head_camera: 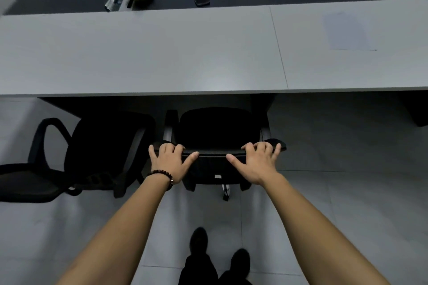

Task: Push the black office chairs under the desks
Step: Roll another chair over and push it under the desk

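Both hands grip the top edge of the centre chair's backrest (213,152): left hand (170,159) and right hand (254,161) each close over it, fingers curled across the rim, thumbs pointing inward. The centre chair (217,132) faces the desk (162,58), seat front just under the desk's near edge. A second chair (92,152) stands angled, left of the desk opening. Recommended: push evenly through both palms, straight at the desk, keeping armrests clear of the edge.
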`<action>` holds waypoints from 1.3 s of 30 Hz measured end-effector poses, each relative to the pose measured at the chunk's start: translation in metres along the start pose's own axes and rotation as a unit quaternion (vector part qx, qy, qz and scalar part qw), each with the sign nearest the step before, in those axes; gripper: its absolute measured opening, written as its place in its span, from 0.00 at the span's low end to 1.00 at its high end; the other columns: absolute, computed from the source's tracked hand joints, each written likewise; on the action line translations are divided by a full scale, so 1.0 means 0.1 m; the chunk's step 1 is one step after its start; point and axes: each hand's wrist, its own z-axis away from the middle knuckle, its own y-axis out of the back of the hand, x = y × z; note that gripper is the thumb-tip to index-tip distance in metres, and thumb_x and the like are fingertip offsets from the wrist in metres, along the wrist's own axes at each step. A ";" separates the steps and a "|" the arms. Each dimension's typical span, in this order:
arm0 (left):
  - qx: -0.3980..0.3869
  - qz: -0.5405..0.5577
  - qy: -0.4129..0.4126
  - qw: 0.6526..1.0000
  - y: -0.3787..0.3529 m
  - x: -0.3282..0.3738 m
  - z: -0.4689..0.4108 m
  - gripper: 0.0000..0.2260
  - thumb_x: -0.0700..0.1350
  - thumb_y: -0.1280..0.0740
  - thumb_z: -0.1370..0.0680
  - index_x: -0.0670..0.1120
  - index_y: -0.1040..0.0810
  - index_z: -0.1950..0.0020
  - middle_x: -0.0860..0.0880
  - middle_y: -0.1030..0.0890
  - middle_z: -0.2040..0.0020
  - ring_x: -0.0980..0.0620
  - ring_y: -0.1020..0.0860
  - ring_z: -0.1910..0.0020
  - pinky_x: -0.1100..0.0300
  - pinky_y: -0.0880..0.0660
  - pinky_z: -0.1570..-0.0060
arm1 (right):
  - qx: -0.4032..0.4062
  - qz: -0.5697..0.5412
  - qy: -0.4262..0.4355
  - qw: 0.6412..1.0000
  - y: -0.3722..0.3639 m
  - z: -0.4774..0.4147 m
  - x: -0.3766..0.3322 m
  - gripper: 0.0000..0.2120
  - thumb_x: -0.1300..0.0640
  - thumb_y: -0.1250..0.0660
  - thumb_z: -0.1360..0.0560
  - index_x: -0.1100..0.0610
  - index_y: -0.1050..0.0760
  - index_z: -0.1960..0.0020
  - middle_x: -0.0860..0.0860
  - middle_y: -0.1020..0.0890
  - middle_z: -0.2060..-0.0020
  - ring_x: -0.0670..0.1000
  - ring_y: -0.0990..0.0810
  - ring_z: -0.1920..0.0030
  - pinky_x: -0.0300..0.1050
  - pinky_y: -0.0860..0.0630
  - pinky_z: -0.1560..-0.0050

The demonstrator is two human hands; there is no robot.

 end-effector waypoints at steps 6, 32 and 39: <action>0.004 0.006 0.007 1.000 0.02 0.02 -0.19 0.32 0.69 0.57 0.25 0.51 0.32 0.34 0.46 0.30 0.35 0.46 0.39 0.30 0.35 0.57 0.29 | 0.006 0.001 0.001 1.000 0.04 -0.20 -0.03 0.40 0.23 0.55 0.29 0.50 0.34 0.31 0.60 0.36 0.30 0.63 0.49 0.26 0.66 0.72 0.31; 0.058 -0.004 0.002 0.998 -0.09 -0.51 -0.18 0.37 0.71 0.63 0.28 0.50 0.28 0.40 0.46 0.28 0.45 0.44 0.33 0.38 0.38 0.56 0.28 | 0.042 -0.006 0.023 0.999 -0.16 -0.12 -0.47 0.36 0.24 0.55 0.28 0.48 0.32 0.35 0.56 0.33 0.34 0.59 0.46 0.27 0.65 0.70 0.29; 0.045 0.028 -0.007 0.999 -0.11 -0.42 -0.10 0.31 0.69 0.57 0.25 0.50 0.30 0.39 0.46 0.29 0.42 0.44 0.35 0.37 0.37 0.58 0.29 | 0.039 -0.003 -0.007 0.999 -0.12 -0.15 -0.44 0.35 0.24 0.50 0.29 0.46 0.32 0.33 0.56 0.38 0.27 0.58 0.52 0.23 0.62 0.70 0.27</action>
